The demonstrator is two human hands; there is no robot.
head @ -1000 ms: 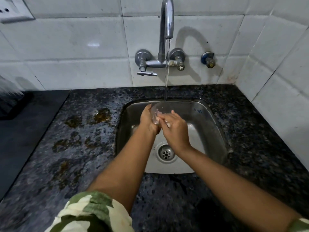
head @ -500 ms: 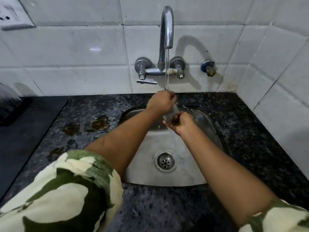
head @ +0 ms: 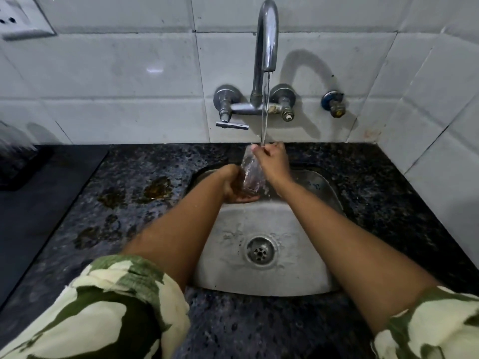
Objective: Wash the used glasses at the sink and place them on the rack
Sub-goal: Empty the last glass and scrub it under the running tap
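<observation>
A clear drinking glass point(head: 249, 170) is held upright over the steel sink point(head: 261, 282), its rim just under the running water. My left hand point(head: 234, 189) cups the glass's base from below. My right hand point(head: 273, 161) wraps the glass's upper right side, with fingers at the rim where the stream lands. Water falls from the curved chrome tap point(head: 267, 40) onto those fingers and the glass mouth. The sink bottom is wet around the drain point(head: 260, 251).
Dark speckled granite counter point(head: 145, 177) surrounds the sink, with brownish wet stains point(head: 158, 189) left of it. A dark slab point(head: 39, 203) lies at far left with a blurred dark object point(head: 15, 151) on it. White tiled walls stand behind and to the right.
The hands swapped places on the glass: the left dropped from on top to under its base, the right rose to the rim. The glass now stands upright under the stream.
</observation>
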